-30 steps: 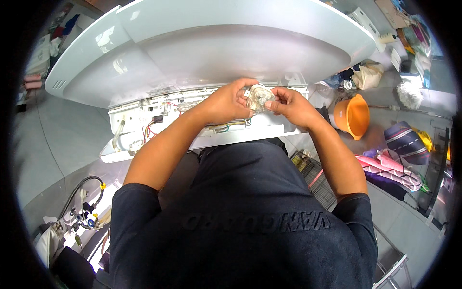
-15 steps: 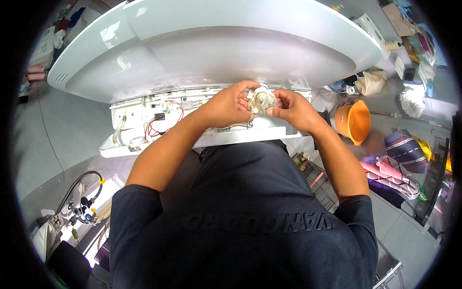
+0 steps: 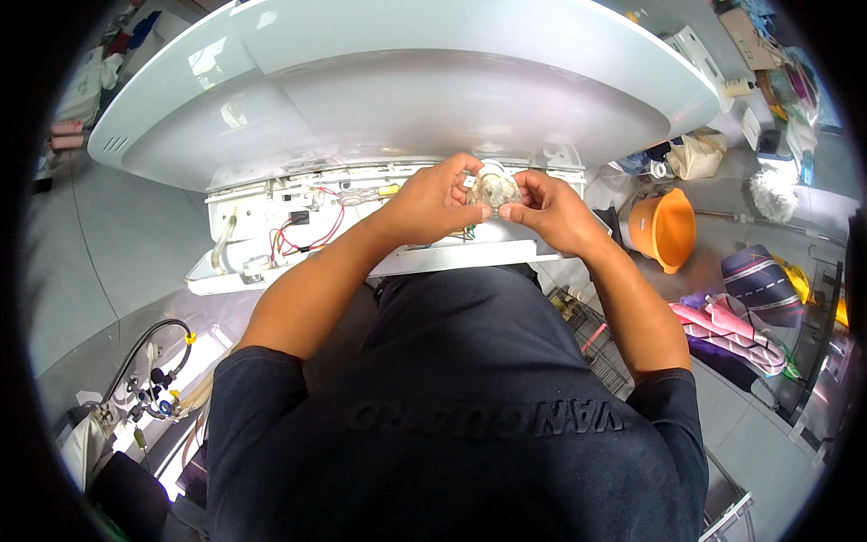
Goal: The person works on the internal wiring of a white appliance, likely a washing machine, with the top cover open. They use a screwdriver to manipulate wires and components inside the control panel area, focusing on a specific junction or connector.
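A small rounded white plastic part (image 3: 496,188), coated with grey-brown grime, sits between my two hands. My left hand (image 3: 442,200) grips its left side, the thumb at the lower edge and the fingers curled behind. On the other side my right hand (image 3: 551,210) pinches it between thumb and fingers. The two thumbs almost meet below the part. Beneath the hands lies an opened white appliance panel (image 3: 397,260) with red and other coloured wires (image 3: 339,221) and a short clear hose (image 3: 226,237) at its left end. My left hand hides some of the wiring.
A large glossy white lid or cover (image 3: 452,90) rises just beyond the panel. On the floor at right are an orange bucket (image 3: 673,230), a white fluffy duster (image 3: 774,194) and pink cloths (image 3: 727,325). A black hose with fittings (image 3: 153,348) lies at lower left.
My left thumb has slid right along the part's lower edge, closer to the right thumb. The grimy part has turned slightly in my fingers.
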Tool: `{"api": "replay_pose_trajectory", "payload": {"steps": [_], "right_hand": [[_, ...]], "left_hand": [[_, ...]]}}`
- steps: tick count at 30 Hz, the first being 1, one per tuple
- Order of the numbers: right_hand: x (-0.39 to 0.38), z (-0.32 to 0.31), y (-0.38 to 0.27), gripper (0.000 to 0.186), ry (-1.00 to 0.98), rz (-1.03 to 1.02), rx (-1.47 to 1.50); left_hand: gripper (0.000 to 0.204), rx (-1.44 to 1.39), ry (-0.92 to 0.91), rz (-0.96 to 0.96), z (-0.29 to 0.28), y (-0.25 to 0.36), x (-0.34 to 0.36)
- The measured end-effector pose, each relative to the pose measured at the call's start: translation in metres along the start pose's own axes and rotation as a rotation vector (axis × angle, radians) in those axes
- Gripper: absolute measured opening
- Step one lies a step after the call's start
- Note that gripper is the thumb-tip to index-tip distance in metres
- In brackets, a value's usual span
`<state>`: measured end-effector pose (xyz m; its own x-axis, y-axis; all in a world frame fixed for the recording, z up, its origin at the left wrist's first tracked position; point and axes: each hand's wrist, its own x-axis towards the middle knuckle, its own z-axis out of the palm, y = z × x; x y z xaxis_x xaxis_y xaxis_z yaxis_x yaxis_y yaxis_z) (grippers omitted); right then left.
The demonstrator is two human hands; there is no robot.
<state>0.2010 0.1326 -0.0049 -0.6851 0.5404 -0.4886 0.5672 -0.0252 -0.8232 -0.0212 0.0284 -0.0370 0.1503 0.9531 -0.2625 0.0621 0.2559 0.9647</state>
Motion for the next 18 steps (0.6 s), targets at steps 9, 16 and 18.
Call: {"api": "replay_pose_trajectory", "payload": {"steps": [9, 16, 18], "right_hand": [[0.004, 0.003, 0.001, 0.043, 0.057, -0.053, -0.016], [0.004, 0.004, -0.007, 0.044, 0.004, -0.017, -0.008], [0.004, 0.003, -0.008, 0.043, 0.01, -0.015, -0.005]], "left_hand": [[0.06, 0.009, -0.013, 0.003, -0.003, -0.008, 0.009], [0.056, 0.094, -0.092, -0.054, -0.004, 0.017, 0.009], [0.057, 0.028, -0.091, -0.062, -0.003, 0.017, 0.009]]}}
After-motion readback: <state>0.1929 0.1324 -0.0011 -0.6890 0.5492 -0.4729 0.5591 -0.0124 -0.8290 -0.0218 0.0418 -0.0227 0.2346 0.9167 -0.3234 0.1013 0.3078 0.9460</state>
